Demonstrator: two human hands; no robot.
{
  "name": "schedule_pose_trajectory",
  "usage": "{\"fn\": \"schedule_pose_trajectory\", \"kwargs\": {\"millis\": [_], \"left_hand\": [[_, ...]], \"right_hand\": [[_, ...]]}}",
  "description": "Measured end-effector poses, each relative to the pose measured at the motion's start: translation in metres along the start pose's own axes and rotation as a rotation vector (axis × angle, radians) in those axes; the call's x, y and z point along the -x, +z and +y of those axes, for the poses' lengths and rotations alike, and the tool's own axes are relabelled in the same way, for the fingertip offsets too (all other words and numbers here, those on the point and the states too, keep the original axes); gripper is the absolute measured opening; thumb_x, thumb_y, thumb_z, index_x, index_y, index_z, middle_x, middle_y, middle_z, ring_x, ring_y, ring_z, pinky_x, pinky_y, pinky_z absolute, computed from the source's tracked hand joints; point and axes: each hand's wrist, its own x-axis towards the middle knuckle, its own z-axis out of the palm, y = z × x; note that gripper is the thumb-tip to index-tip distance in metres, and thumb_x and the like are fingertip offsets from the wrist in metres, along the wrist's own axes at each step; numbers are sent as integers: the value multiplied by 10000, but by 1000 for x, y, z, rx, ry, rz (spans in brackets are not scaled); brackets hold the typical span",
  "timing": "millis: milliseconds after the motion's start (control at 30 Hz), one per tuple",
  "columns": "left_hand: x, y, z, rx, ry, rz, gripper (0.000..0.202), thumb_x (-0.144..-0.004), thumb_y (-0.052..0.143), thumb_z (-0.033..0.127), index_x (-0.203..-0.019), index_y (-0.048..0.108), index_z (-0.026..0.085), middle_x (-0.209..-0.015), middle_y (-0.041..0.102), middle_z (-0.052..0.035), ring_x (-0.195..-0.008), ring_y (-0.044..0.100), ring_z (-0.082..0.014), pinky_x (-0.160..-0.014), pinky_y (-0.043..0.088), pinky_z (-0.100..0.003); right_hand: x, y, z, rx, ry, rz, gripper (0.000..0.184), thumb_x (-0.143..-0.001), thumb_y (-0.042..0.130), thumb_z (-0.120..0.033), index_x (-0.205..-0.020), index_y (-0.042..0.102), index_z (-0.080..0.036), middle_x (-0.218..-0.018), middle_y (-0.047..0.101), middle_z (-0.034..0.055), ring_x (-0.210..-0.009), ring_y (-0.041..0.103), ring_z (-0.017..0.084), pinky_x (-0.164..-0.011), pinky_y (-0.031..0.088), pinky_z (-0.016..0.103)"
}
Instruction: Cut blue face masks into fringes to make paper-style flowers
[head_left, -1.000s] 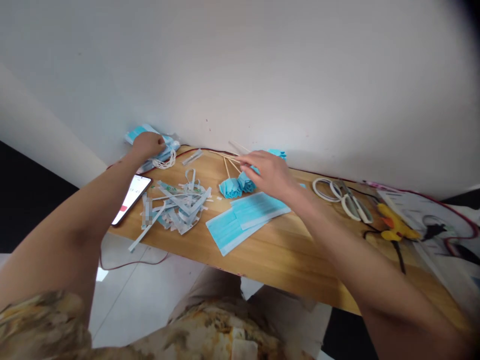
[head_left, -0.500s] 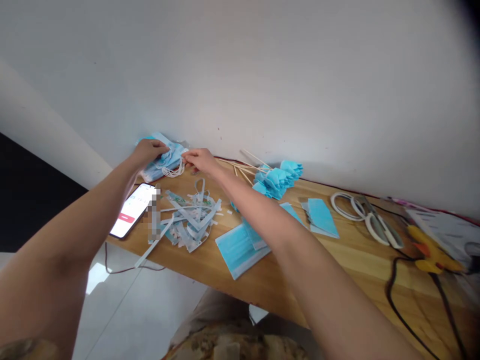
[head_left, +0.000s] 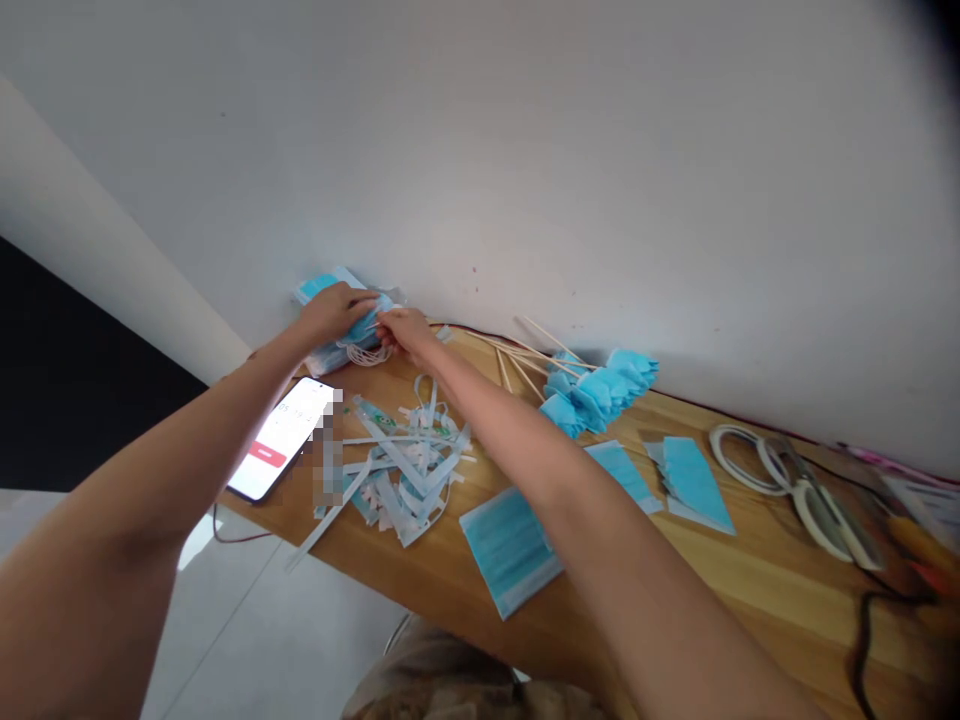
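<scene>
At the far left of the table, by the wall, lies a stack of blue face masks [head_left: 318, 288] with white ear loops [head_left: 367, 356] hanging off its front. Lying across the stack, my left hand [head_left: 339, 310] has its fingers bent down on the top mask. My right hand [head_left: 405, 328] pinches that mask at its right end, close to the left fingertips. What lies between the right fingers is partly hidden.
A lit phone [head_left: 283, 440] and cut mask strips [head_left: 405, 470] lie nearer me. Blue flowers on wooden sticks [head_left: 592, 392], flat mask pieces [head_left: 514, 550], a white tape roll [head_left: 739, 460] and scissors [head_left: 825, 515] lie rightward. A blurred cable [head_left: 862, 640] runs at right.
The view has turned, so the table's contents appear farther right. My right hand has come closer to my left, and the mask's blue surface now shows between them.
</scene>
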Motion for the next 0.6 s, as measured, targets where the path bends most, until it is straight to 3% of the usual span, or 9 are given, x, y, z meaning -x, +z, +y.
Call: {"fn": "schedule_pose_trajectory", "kwargs": {"millis": [133,300,467,600], "left_hand": [[-4,19,-3,-214,23,20,531,-959,388,499,-1304,698,241,-1085,640,-149,-1016,613,-323,-842,435,-373],[-3,25,-6,-224,18,29,522,-970,354,453,-1323,687,261,-1085,615,-149,-1003,603,-314,-810,418,-367],[-9,20,-9,-176,10,-4,535,-946,381,481,-1288,712,237,-936,649,-124,-895,594,-273,-798,409,-341],[-10,17,-9,-146,27,-24,544,-937,400,522,-1271,721,237,-805,655,-87,-814,570,-247,-772,402,-325]], "right_hand": [[12,-5,-5,-57,56,-37,364,-952,523,-187,-589,490,-191,-472,486,-56,-416,376,67,-408,254,206],[31,-7,-8,-133,20,-42,426,-954,474,-152,-534,422,-195,-428,413,-75,-386,277,56,-403,184,213],[38,-6,0,-142,-90,76,320,-951,542,-186,-633,578,-178,-591,605,-34,-515,518,59,-485,362,170],[27,-2,2,-308,-58,199,221,-909,586,-137,-692,610,-173,-664,645,-17,-632,596,81,-575,462,177]]}}
